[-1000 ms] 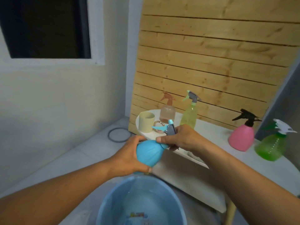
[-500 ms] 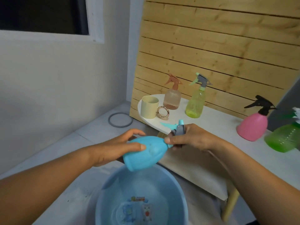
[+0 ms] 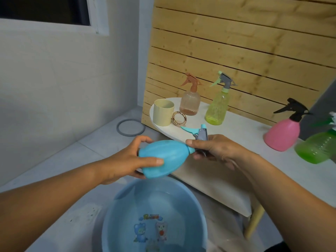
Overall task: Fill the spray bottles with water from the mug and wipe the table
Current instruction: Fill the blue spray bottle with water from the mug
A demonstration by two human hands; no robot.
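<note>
A blue spray bottle (image 3: 167, 157) lies on its side in the air above a blue basin (image 3: 154, 215). My left hand (image 3: 125, 160) grips its round body, thumb along the front. My right hand (image 3: 214, 148) grips the neck and the grey-and-blue spray head (image 3: 200, 133). A cream mug (image 3: 162, 112) with a gold ring handle stands at the left end of the white table (image 3: 245, 146). Behind it stand a peach spray bottle (image 3: 190, 100) and a yellow-green spray bottle (image 3: 217, 108).
A pink spray bottle (image 3: 283, 131) with a black head and a green spray bottle (image 3: 316, 148) stand at the table's right. A wooden slat panel backs the table. A grey ring (image 3: 131, 127) lies on the floor near the wall.
The blue bottle has tipped from upright to lying sideways, base to the left, over the basin. My left thumb has moved onto the bottle's front. The view has tilted down.
</note>
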